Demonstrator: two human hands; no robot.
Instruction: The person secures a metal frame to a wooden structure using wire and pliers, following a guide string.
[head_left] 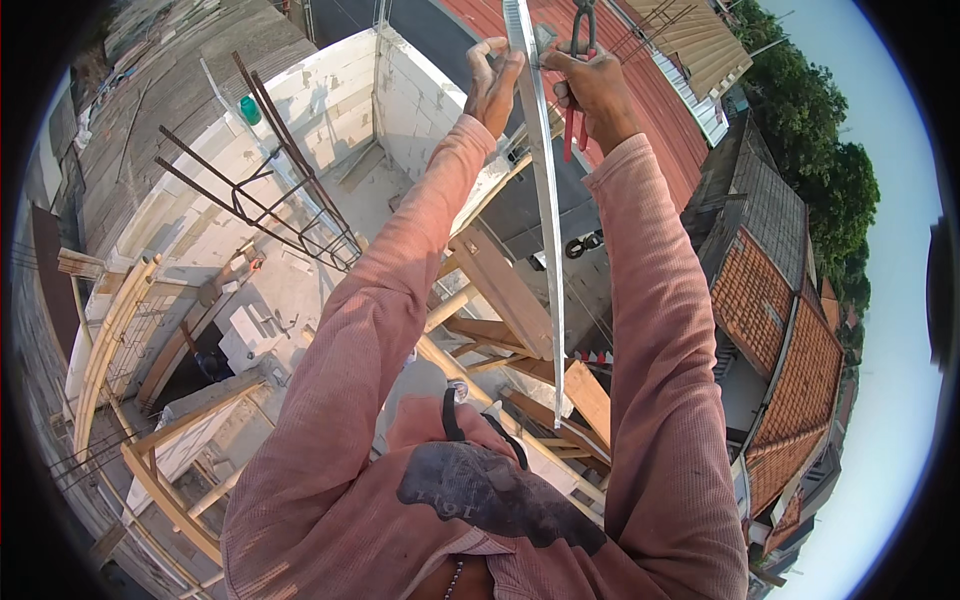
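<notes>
Strip: your long metal strip [546, 200] runs up from before your torso between both hands, top end cut off by the frame. Your left hand [491, 88] touches its edge, grip can't be told; your right hand [602, 98] holds red-handled pliers [569, 135], middle hidden by fingers. Beyond: red roof [668, 130], partly blocked.

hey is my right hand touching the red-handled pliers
Touching. The head view shows it: the right hand grips the red-handled pliers, with red handle ends showing below the fist and the dark tip above.
</notes>
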